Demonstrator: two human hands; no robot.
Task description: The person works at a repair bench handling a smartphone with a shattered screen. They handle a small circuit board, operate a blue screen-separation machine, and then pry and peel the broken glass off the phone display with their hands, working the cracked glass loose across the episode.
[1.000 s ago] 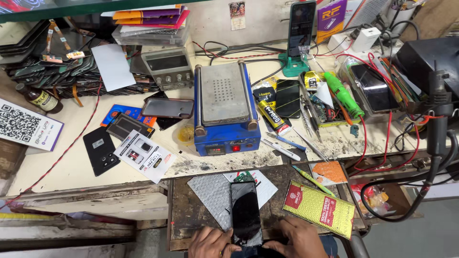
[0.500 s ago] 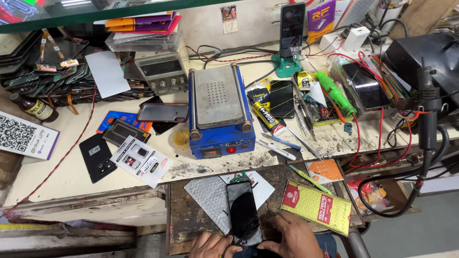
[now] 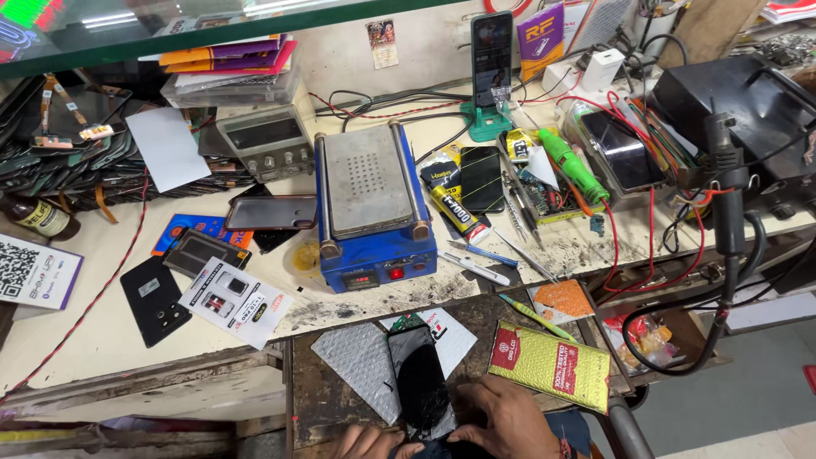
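A black phone screen lies lengthwise on a dark pull-out board, partly over a grey embossed sheet and a white card. My left hand touches the screen's near left corner at the frame's bottom edge. My right hand rests on its near right corner, fingers pressed down on it. A yellow-green padded pouch lies just right of my right hand.
A blue heating plate machine stands mid-bench. Around it lie phones, tweezers, a glue tube, a green tool, a propped phone and red wires. A black soldering handle hangs at right.
The view has shifted slightly and my head has moved closer. Both hands have stayed at the screen's near end, with the right hand spreading further over the corner.
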